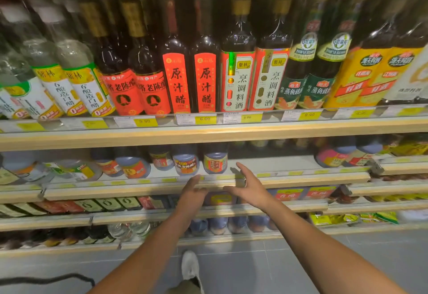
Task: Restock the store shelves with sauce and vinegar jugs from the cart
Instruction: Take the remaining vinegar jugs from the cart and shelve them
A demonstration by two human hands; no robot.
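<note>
Store shelving (208, 142) fills the view in several tiers with pale wooden front edges, and grey tiled floor (301, 259) lies below it. The top tier carries a tight row of tall bottles (205, 73), clear ones at the left, dark ones with red labels in the middle and yellow-labelled ones at the right.

Both bare forearms reach up from the bottom corners and converge toward the middle of the second shelf (301, 178). On that shelf stand squat dark jugs with bluish tops: a group at centre-left and two more at the far right. The nearest jug (215, 160) sits just above the gap between the hands.

The left hand (193, 192) is held edge-on in front of the shelf's front edge, fingers straight and together, holding nothing. The right hand (250, 187) is spread wider, fingers stretched up toward the shelf lip and thumb pointing left, also holding nothing. The palms face each other, near but apart, and neither hand touches a jug.

A pale shoe (190, 264) shows on the floor between the arms. Yellow price tags (205, 119) line the top shelf's edge.
</note>
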